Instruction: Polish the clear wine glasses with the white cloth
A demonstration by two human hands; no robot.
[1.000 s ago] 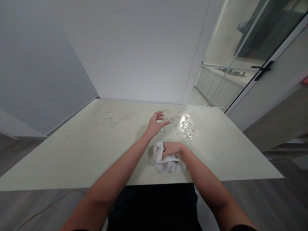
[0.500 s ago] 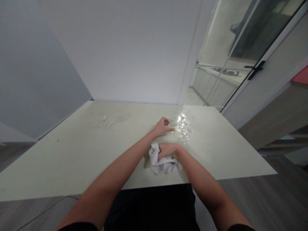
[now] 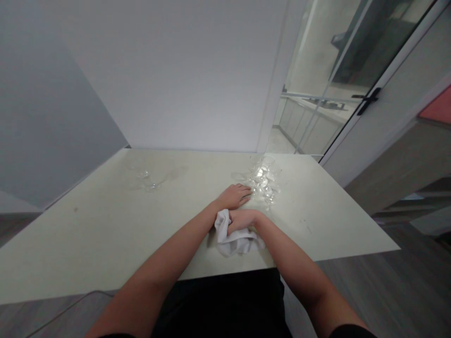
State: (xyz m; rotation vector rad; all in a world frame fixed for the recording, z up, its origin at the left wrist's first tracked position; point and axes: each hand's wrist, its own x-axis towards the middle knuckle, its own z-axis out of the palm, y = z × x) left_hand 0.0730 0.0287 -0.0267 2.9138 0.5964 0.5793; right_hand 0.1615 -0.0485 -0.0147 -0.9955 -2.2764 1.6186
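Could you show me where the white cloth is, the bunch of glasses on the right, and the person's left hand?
white cloth (image 3: pixel 232 238): head view, crumpled folds below the fist.
cluster of glasses (image 3: pixel 263 180): head view, middle of the group.
left hand (image 3: pixel 235 195): head view, back of the hand.

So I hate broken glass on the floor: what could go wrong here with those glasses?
1. The left hand lies flat right beside the tight cluster of glasses; a nudge might tip one into the rest.
2. The right hand grips the white cloth; a sweep forward could catch a stem.
3. The two glasses on the far left, clear on the pale table, are easy to overlook.
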